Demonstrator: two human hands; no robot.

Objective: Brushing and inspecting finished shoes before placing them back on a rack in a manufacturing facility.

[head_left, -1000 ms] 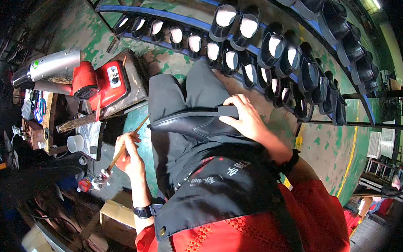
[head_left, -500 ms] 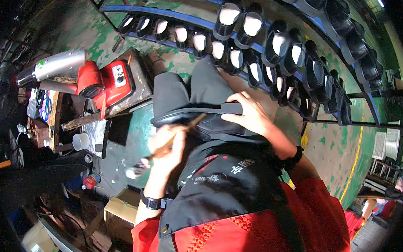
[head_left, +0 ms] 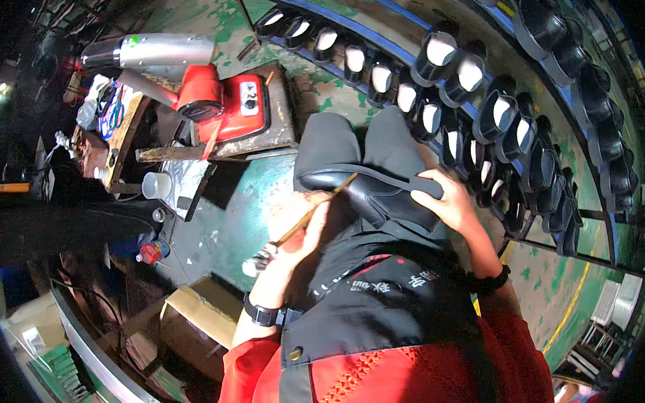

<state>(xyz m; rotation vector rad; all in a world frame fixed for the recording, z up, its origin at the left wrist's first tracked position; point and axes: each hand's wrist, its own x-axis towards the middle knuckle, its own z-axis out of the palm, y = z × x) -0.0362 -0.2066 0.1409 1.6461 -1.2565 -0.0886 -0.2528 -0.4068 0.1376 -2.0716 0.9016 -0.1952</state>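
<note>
Wooden stick [head_left: 342,185] is grasped by the fingers of the left hand [head_left: 286,215], which are closed around its middle; its whitish end points down to the left. Its thin tip lies over the line where sole and upper meet, but I cannot tell surely whether it touches. The fingers of the right hand [head_left: 448,200] grasp the heel of a black shoe [head_left: 374,198], with the thumb on the near side. This shoe rests across the person's lap, on its side, with the toe to the left and the sole turned away from the body.

About the progress, I judge that the main parts are already together: upper, sole and heel form one shoe. The edge near the stick seems to be the place of present work. How much of this edge is finished, and how much remains, I cannot tell.

Farther out, a red machine [head_left: 239,107] with a silver tube [head_left: 169,50] stands to the left, and a white cup [head_left: 157,185] is below it. Ahead and to the right, a rack with blue bars [head_left: 325,4] carries many similar black shoes [head_left: 438,55]. Whether these are finished or waiting, the view does not show.
</note>
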